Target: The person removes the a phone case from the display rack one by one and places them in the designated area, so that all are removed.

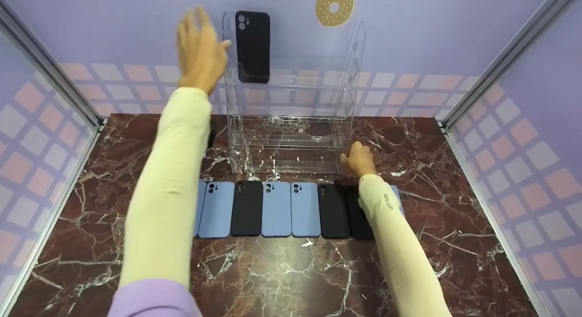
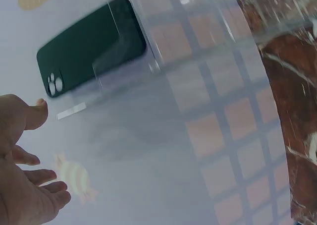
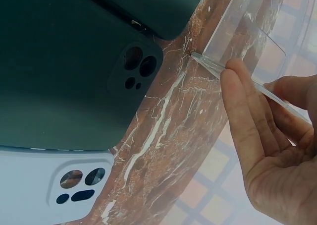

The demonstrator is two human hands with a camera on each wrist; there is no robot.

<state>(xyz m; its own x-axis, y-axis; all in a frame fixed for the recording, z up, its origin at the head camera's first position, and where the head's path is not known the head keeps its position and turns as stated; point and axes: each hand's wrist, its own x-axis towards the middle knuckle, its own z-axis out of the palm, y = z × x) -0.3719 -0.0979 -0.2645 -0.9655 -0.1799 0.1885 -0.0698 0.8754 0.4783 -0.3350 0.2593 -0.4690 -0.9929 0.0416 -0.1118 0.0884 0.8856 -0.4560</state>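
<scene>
A clear acrylic tiered rack (image 1: 291,126) stands at the back of the marble table (image 1: 291,271). One black phone case (image 1: 253,46) (image 2: 91,46) stands in its top tier at the left. My left hand (image 1: 200,48) (image 2: 25,165) hovers raised just left of that case, fingers spread, holding nothing. My right hand (image 1: 359,160) (image 3: 267,131) rests its straight fingers against the rack's lower right side panel (image 3: 237,61). A row of blue and black phone cases (image 1: 277,208) lies flat in front of the rack, with a black case (image 3: 64,81) and a blue case (image 3: 54,190) near my right wrist.
Lilac walls with a pink checked pattern and metal corner posts (image 1: 500,62) close in the table on three sides. A donut sticker (image 1: 334,7) is on the back wall. Bare marble lies in front of the case row.
</scene>
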